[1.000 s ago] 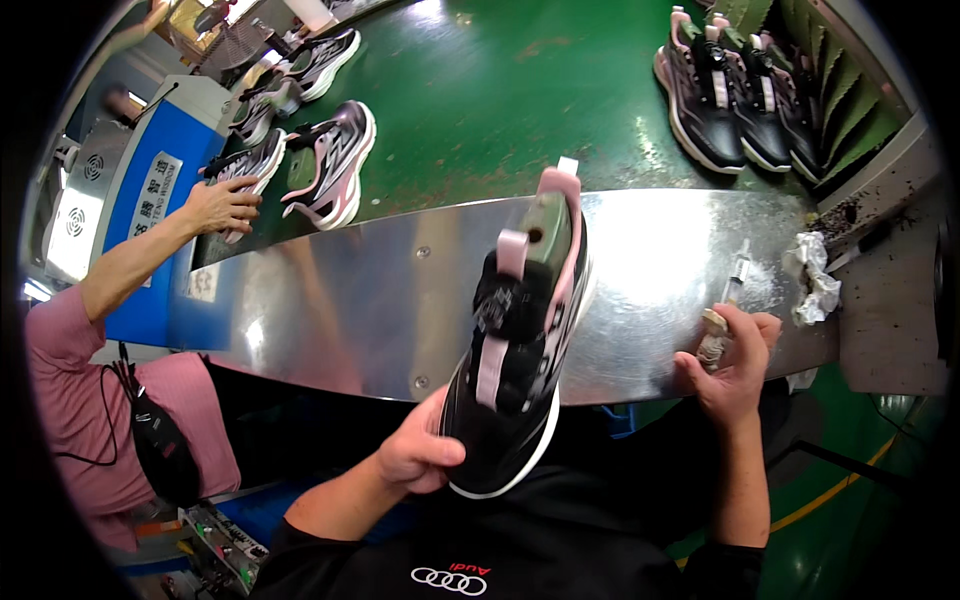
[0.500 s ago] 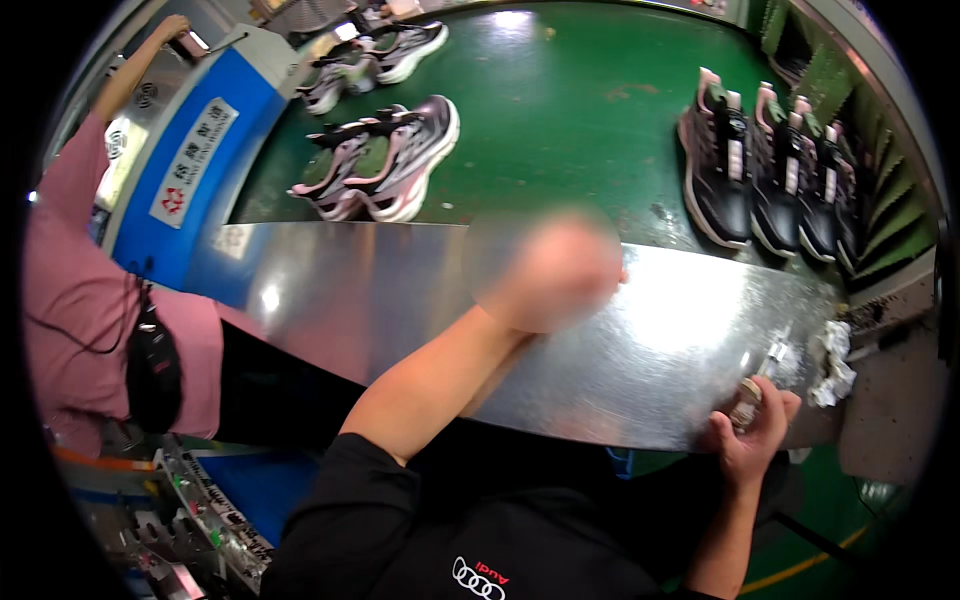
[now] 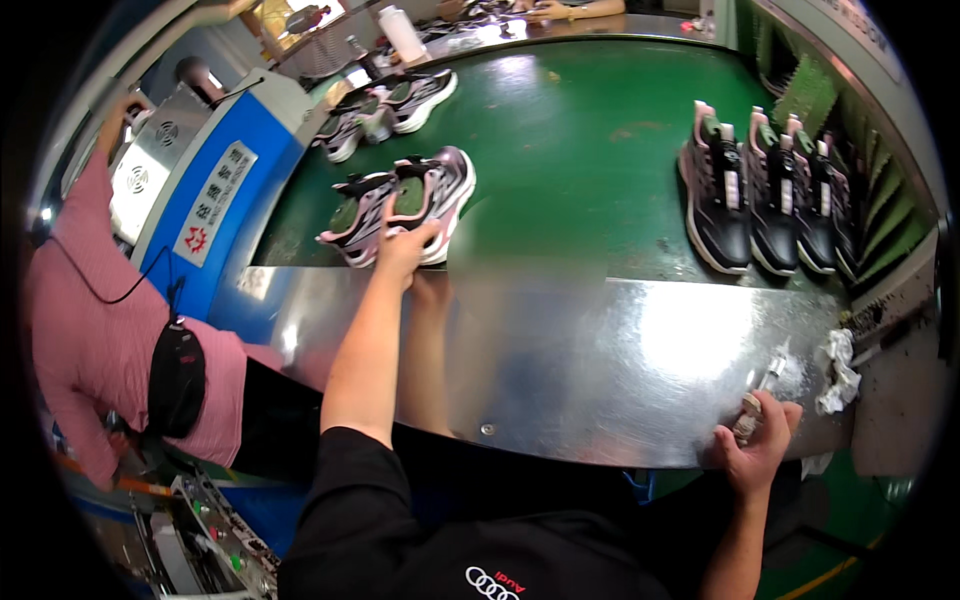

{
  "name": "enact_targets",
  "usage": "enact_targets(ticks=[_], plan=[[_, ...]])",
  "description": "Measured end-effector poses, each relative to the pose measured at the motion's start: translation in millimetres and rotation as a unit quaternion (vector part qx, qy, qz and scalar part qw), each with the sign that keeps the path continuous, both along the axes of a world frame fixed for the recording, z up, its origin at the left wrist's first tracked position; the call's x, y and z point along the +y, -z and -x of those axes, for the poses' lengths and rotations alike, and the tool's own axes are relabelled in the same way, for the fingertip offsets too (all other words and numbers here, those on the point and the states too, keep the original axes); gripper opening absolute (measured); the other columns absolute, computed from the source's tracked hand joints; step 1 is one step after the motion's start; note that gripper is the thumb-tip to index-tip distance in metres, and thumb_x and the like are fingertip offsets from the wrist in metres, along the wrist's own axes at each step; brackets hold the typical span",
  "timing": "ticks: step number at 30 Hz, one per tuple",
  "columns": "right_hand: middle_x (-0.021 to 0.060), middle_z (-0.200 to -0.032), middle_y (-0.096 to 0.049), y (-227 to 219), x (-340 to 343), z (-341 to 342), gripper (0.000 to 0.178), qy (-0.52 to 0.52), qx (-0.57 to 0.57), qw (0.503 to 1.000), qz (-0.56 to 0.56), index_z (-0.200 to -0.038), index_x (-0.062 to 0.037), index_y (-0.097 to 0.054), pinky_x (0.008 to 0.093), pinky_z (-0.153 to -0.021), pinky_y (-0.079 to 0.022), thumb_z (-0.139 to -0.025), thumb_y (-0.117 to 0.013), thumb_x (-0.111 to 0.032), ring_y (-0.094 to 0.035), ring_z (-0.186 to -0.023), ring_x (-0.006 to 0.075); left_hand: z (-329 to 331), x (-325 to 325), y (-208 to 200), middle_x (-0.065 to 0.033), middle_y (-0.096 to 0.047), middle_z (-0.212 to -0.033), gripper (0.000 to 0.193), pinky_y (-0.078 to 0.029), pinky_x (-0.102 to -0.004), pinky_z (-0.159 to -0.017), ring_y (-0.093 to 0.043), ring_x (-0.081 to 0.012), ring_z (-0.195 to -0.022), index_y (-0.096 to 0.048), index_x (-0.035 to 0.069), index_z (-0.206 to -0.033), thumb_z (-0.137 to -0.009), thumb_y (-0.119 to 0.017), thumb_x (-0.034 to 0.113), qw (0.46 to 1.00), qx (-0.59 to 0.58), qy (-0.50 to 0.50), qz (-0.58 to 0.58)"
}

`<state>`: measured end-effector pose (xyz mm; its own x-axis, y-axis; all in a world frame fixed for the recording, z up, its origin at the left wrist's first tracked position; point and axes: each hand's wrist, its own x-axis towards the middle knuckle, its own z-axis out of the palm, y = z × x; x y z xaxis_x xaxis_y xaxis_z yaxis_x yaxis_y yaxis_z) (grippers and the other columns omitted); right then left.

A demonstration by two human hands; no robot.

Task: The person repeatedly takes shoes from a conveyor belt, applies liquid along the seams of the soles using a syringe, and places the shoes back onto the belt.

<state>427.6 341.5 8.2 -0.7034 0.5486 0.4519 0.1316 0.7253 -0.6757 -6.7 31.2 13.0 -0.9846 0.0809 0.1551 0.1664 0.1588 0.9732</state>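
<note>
My left hand (image 3: 405, 252) reaches to the heel of a grey, black and pink sneaker (image 3: 448, 190), its fingers closed around the heel. Beside that shoe, on the left, stands its matching sneaker (image 3: 360, 215). Both rest on the green surface just beyond the metal ledge. Over the ledge's right end, my right hand (image 3: 760, 440) is closed around a small tool with a worn, whitish-brown grip (image 3: 746, 418). A pale, shiny part (image 3: 774, 368) lies just beyond the fingers; whether it belongs to the tool I cannot tell.
Several black sneakers (image 3: 715, 210) stand in a row at the right, beside green bristly strips (image 3: 890, 225). Another pair (image 3: 420, 100) sits farther back on the green surface (image 3: 570, 150). Crumpled white paper (image 3: 838, 375) lies at the metal ledge's (image 3: 560, 390) right end. A person in pink (image 3: 130, 320) works beside a blue-and-white machine (image 3: 215, 190).
My left hand has moved from above the middle of the ledge leftward to the near pair and closed on the right shoe's heel. My right hand keeps its hold. The view has tilted slightly.
</note>
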Motion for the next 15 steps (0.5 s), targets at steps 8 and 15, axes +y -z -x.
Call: enact_targets(ticks=[8, 15], plan=[[0.0085, -0.091, -0.051, 11, 4, 7, 0.058, -0.033, 0.011, 0.999, -0.02, -0.108, -0.001, -0.058, 0.0329, -0.08, -0.038, -0.063, -0.082, -0.029, -0.044, -0.087, 0.0234, -78, -55, -40, -0.0104, -0.057, -0.113, 0.072, -0.05, -0.0315, -0.081, -0.058, -0.0195, -0.095, -0.039, 0.008, -0.134, -0.07, -0.069, 0.0, 0.995, -0.068, 0.024, 0.071], [0.0058, -0.115, -0.048, 64, 49, -28, 0.057, -0.073, 0.022, 0.992, 0.097, -0.131, -0.0013, -0.042, 0.0274, -0.09, -0.039, -0.085, -0.067, -0.023, -0.048, -0.103, 0.017, -213, -37, -40, -0.016, -0.045, -0.123, 0.083, -0.044, -0.0343, -0.095, -0.051, -0.0293, -0.109, -0.033, 0.005, -0.138, -0.066, -0.075, 0.005, 0.918, 0.264, 0.174, 0.241]])
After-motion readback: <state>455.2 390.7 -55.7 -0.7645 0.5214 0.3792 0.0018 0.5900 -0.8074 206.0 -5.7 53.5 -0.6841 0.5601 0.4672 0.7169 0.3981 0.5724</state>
